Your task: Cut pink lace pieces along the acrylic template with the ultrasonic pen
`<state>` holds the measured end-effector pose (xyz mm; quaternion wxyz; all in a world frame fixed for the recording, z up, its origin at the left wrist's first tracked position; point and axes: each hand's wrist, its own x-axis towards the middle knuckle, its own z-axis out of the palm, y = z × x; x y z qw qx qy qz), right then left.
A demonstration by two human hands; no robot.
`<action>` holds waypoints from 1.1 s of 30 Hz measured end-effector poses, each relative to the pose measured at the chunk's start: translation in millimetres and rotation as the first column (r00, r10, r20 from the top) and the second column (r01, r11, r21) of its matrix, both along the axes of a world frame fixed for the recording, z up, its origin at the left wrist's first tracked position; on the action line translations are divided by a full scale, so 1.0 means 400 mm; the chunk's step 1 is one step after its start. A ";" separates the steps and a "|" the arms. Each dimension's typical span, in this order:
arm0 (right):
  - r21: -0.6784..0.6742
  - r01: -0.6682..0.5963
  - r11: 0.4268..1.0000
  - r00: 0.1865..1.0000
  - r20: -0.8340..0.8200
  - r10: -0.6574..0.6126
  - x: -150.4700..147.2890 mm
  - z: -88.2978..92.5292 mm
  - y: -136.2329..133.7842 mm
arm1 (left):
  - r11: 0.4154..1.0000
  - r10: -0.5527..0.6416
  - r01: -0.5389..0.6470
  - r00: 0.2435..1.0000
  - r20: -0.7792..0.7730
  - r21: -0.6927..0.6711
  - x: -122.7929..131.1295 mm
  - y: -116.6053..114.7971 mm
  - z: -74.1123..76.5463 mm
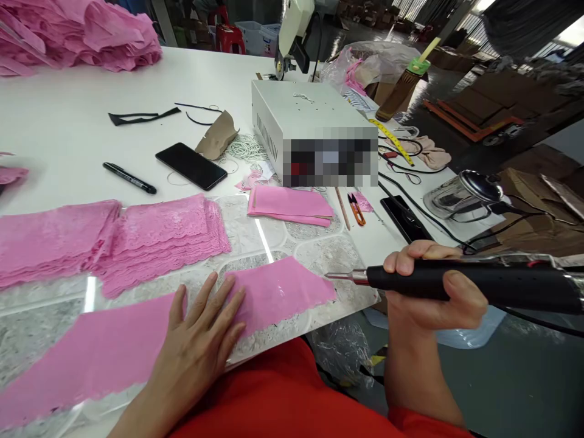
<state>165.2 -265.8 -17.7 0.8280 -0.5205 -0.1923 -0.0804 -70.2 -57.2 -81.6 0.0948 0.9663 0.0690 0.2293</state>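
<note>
The left hand [201, 331] lies flat on pink fabric, its fingers slightly apart; a cut pink piece [280, 292] shows to its right and another pink stretch [109, 347] to its left, and the hand hides whether they join. Both lie on a glossy marble-patterned sheet [333, 252] at the near edge of the white counter [68, 146]. The right hand [424, 311] has its fingers wrapped around a black handheld tool [502, 283], whose pointed metal tip is at the right end of the cut piece; I cannot tell if it touches. Beyond lie two stacks of pink lace [166, 234], a folded pink fabric bundle [289, 202], orange-handled thread snips [357, 213], a black smartphone [191, 165] and a black marker [129, 177], with a pale metal box [314, 109] behind the bundle
</note>
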 end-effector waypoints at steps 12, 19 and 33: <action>-0.051 -0.031 0.998 0.999 0.036 0.033 -0.009 -0.019 -0.040 | 1.000 0.013 -0.013 1.000 -0.005 -0.023 0.001 -0.001 0.005; -0.068 -0.038 0.997 0.998 0.048 0.042 -0.009 -0.018 -0.045 | 0.999 -0.005 0.005 1.000 -0.010 0.036 -0.001 0.004 0.004; -0.059 -0.049 0.997 0.996 0.067 0.053 -0.008 -0.011 -0.039 | 1.000 -0.004 0.003 1.000 0.001 0.018 -0.001 0.002 0.001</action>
